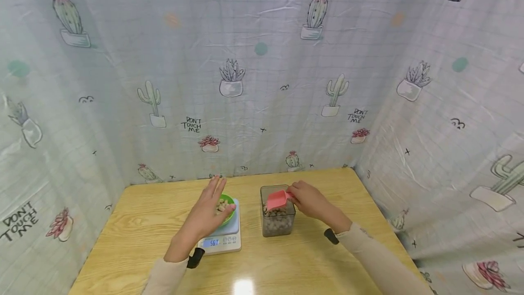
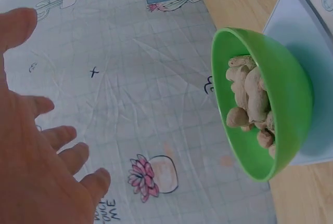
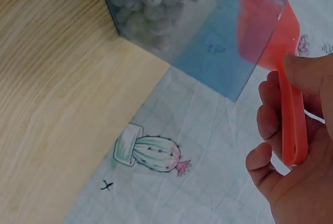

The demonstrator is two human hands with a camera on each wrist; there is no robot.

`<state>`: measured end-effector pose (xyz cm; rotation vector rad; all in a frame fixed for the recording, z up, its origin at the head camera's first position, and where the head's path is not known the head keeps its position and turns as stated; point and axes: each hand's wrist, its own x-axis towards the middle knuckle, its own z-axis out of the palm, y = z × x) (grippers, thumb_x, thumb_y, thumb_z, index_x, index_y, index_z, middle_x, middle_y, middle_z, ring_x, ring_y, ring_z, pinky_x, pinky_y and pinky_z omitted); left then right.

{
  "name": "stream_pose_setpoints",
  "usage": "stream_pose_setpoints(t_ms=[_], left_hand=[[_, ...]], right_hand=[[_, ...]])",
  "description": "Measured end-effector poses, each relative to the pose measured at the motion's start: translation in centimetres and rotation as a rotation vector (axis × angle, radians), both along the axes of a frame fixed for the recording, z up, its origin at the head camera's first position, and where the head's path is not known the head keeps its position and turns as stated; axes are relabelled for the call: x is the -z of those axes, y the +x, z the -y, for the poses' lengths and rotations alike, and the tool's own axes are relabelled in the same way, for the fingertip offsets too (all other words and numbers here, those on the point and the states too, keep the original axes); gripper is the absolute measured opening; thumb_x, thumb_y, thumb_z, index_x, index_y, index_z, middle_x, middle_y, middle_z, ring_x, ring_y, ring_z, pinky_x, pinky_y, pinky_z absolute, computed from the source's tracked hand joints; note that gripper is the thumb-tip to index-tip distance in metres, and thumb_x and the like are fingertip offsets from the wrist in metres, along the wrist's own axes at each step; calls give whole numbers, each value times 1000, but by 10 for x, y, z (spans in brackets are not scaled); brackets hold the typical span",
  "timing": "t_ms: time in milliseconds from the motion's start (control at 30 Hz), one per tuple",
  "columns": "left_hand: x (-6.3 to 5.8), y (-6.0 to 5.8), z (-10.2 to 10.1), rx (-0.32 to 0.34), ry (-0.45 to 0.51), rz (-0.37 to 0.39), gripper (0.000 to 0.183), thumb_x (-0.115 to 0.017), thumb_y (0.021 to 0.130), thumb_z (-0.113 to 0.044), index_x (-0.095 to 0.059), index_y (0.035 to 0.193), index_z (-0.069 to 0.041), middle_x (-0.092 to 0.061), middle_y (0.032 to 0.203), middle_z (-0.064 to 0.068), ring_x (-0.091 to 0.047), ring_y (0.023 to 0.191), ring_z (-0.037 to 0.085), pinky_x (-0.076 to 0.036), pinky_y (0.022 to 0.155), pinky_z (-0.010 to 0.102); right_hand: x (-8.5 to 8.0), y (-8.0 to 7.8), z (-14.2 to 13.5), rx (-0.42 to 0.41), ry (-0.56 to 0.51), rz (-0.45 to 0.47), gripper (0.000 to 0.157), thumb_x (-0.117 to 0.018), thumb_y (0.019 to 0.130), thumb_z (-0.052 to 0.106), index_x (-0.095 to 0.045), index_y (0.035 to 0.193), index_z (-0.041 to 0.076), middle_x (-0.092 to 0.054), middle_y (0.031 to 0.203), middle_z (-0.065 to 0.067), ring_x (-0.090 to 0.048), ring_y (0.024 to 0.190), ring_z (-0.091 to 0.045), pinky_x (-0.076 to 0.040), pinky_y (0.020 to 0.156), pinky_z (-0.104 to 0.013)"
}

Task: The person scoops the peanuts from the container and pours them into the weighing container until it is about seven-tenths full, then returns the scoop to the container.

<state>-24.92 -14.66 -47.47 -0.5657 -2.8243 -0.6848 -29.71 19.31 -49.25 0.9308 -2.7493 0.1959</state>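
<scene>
My right hand [image 1: 308, 198] grips the handle of a red scoop [image 3: 292, 115], its blade [image 1: 276, 200] over the top of a clear grey bin [image 1: 278, 227]. Peanuts in their shells [image 3: 143, 0] fill the lower part of that bin. My left hand [image 1: 206, 211] hovers with fingers spread above a green bowl [image 2: 294, 99], apart from it in the left wrist view. Several peanuts [image 2: 255, 94] lie inside the bowl. Under the bowl is a kitchen scale [image 1: 233, 242], its display seeming to read 567.
Everything stands on a wooden table [image 1: 286, 267]. The bin is to the right of the scale. A curtain [image 1: 262, 117] printed with cacti hangs behind the table and along both sides. Dark bands [image 1: 195, 257] sit at the wrists.
</scene>
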Motion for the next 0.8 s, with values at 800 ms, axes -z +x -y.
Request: stream_pose_setpoints(t_ms=[800], left_hand=[[-13,3,-26,22,-109,-14,77,-49,89,-58,-13,150,-29,-10,158,1,-7,147,25,-15,115,55]], right_hand=[[3,6,12,16,37,-7,22,-58,92,30,-62,112,20,-57,112,1,-52,103,-21,-42,84,-44]])
